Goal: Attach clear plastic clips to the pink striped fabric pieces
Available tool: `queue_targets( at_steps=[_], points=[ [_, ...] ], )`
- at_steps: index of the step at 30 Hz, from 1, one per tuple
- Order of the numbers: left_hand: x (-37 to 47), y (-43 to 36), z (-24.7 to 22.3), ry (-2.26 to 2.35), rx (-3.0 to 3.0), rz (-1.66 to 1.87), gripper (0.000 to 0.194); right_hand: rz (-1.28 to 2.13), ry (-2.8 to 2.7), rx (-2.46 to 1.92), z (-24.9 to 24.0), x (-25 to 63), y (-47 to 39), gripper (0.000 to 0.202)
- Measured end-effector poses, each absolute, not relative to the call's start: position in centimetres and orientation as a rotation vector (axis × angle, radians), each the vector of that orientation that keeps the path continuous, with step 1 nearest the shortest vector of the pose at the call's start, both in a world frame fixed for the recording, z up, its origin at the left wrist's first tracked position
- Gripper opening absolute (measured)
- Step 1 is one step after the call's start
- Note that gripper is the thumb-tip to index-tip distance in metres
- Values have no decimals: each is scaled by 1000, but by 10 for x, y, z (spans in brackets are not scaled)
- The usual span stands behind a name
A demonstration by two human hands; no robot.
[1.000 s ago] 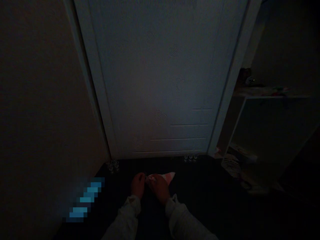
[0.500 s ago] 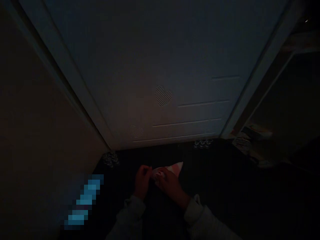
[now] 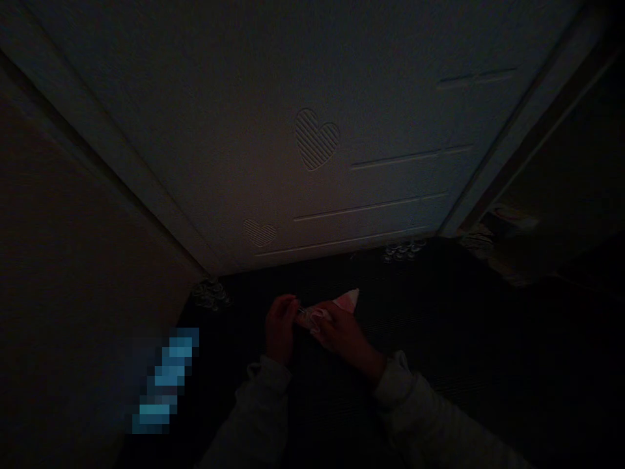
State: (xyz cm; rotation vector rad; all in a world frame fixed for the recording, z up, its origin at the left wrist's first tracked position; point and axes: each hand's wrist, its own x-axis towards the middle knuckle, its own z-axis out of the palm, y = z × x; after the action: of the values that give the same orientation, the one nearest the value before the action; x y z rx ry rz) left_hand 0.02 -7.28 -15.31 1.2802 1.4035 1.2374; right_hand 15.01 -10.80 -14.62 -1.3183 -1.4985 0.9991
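Observation:
In dim light, my right hand is closed around a pink-and-white cloth, whose pointed corner sticks out beyond the knuckles. My left hand faces it with thumb and fingers pinched together. A small, thin, shiny piece shows between the left fingertips and the bunched cloth; it is too dark to tell its kind. Both hands are over a dark surface, and the sleeves are light.
Several small clear, glass-like pieces stand in a cluster at the left corner. Another such cluster is by the panel's base. Behind rises a pale panel with embossed hearts. A pixelated bright screen lies lower left.
The camera view has tilted down and closer, so the panel and hands appear higher. My hands stay together at the cloth, and the shiny piece between them shows more clearly.

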Motion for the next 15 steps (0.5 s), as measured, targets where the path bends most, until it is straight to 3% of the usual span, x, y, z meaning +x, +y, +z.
queue_targets(
  at_steps=[6,15],
  points=[
    [-8,-65,-153,1283,1255,1136,25,990,-1436,-1299,-147,161,-99,14],
    [-14,-57,-151,1227,1245,944,18,1043,-1459,-1275,-150,167,-95,15]
  ],
)
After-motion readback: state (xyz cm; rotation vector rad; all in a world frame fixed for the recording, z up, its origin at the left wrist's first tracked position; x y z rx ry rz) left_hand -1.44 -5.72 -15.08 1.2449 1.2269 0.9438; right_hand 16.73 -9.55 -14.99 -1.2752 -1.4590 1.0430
